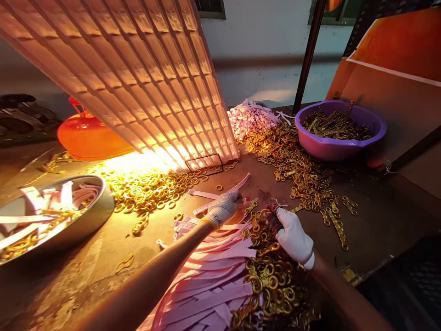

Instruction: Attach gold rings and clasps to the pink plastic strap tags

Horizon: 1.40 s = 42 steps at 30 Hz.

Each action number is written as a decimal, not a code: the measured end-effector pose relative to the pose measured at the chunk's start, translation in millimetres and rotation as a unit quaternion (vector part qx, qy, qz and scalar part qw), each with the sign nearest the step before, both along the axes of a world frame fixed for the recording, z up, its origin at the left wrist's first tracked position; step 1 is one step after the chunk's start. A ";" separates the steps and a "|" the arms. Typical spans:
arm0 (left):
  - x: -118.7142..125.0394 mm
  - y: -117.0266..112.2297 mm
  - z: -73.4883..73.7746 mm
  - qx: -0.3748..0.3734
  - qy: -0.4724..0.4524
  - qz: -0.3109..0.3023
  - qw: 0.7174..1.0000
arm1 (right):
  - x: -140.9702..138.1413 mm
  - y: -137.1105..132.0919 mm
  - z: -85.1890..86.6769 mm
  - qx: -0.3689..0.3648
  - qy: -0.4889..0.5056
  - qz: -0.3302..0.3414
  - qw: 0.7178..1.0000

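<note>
Pink straps, heaped beside left hand, brass-coloured links beside right hand

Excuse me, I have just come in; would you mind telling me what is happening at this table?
A person in gloves is working over a heap of pink straps with gold-coloured metal fittings at their ends. The left hand is above the far end of the heap, and the right hand is by the fittings; what the fingers grip is unclear. Loose gold-coloured rings lie beyond to the left, and a purple basin of metal pieces stands at the right.
</note>
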<state>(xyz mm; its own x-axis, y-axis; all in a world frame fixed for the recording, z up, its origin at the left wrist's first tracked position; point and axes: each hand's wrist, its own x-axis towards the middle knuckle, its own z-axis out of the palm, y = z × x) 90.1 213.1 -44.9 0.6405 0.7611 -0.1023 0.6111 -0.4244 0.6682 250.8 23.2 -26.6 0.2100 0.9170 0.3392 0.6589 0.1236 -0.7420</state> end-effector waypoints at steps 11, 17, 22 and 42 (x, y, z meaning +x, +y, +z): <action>-80.6 -116.5 74.6 -0.295 -0.266 0.143 0.907 | -61.2 15.3 56.8 -0.092 -0.263 0.122 0.953; -87.2 -142.0 71.0 -0.362 -0.325 0.138 0.863 | -86.7 2.3 61.8 -0.056 -0.420 0.135 0.896; -92.9 -150.3 65.6 -0.248 -0.272 0.141 0.919 | -92.6 -3.1 48.4 -0.064 -0.419 0.130 0.896; -97.0 -165.3 52.0 -0.136 -0.190 0.158 0.960 | -83.9 0.0 61.1 -0.223 -0.362 0.194 0.884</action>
<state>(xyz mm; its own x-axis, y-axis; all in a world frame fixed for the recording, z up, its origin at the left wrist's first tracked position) -6.9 47.8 7.1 0.4129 0.9016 -0.1290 0.3718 -0.0375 0.9276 166.9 23.2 34.5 -0.2741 0.9487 -0.1574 0.9531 0.2461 -0.1760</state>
